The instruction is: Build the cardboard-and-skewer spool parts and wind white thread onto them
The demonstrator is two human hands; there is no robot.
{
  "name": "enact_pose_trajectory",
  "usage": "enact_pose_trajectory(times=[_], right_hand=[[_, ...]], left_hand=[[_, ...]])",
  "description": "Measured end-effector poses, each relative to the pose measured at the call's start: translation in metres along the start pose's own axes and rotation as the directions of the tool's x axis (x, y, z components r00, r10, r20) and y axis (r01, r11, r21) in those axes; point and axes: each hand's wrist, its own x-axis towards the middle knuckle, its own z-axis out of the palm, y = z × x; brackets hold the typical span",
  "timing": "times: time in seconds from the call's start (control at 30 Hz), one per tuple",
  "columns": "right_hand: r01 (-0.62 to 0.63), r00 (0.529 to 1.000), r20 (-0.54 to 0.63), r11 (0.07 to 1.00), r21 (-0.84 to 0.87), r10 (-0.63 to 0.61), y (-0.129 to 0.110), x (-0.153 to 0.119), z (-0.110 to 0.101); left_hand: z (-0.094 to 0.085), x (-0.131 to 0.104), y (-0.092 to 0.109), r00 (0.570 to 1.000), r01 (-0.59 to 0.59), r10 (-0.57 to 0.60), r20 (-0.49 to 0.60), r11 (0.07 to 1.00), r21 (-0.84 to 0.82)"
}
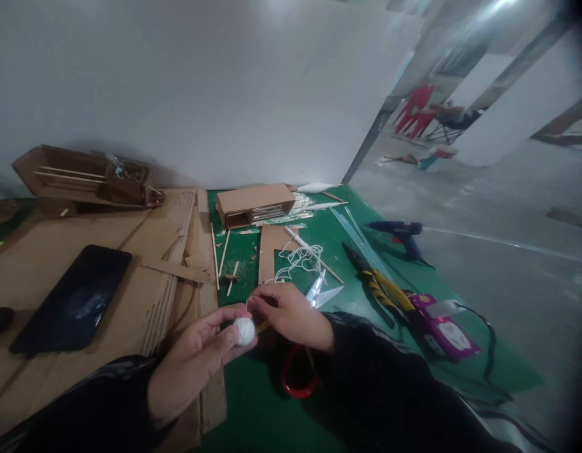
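My left hand (pixel 196 358) grips a small white ball of string (pixel 245 331), thumb on its near side and fingers around the rest. Just right of it, my right hand (pixel 291 314) pinches a white strand that runs up from the ball. A yellowish thing below the right fingers is mostly hidden. Scissors lie under my right wrist, with their red handle (pixel 297 384) below it and metal blades (pixel 321 290) beyond. Past the blades, loose white string (pixel 297 261) is tangled on the green tabletop beside a thin stick (pixel 331 270) with white string wound at its upper end.
Pliers (pixel 382 286), a blue glue gun (pixel 404 233) and a purple power strip (pixel 446 330) lie at the right. Cardboard boxes (pixel 255 204) (pixel 83 179) stand by the wall. A black tablet (pixel 73 299) rests on cardboard sheets (pixel 144 302) at the left.
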Motion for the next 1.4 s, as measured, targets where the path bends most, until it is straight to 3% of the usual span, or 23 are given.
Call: enact_pose_trajectory(times=[0.37,0.5,0.6,0.7,1.0,1.23,1.4], right_hand=[[0.027,1.0,-0.006,0.995,0.1,-0.027,-0.015,-0.012,-0.01],[0.057,0.996,0.06,0.991,0.118,-0.064,-0.028,-0.023,-0.006],[0.161,0.976,0.136,0.984,0.07,-0.169,-0.034,-0.03,-0.001],[0.187,0.961,0.199,0.981,0.043,-0.192,-0.033,-0.032,0.008],[0.008,0.974,0.224,0.993,0.121,-0.035,-0.007,-0.013,0.015],[-0.04,0.983,0.18,0.996,0.084,0.024,0.002,-0.004,0.009],[-0.057,0.993,0.111,0.997,0.057,0.05,0.005,-0.002,0.006]], left_hand=[[-0.001,0.008,-0.013,1.0,-0.006,0.005,0.006,0.997,0.081],[0.002,0.008,-0.009,1.0,0.0,0.001,-0.02,0.999,0.047],[0.004,0.007,-0.006,0.996,-0.013,0.014,-0.093,1.0,0.018],[0.003,0.007,-0.005,0.986,-0.031,0.03,-0.165,1.0,-0.003],[-0.003,0.003,-0.003,0.983,-0.1,0.115,-0.144,0.99,0.104],[0.002,-0.004,-0.003,0.996,-0.009,0.014,-0.084,0.998,0.06],[0.002,0.0,-0.001,0.994,-0.017,0.027,-0.107,0.996,0.089]])
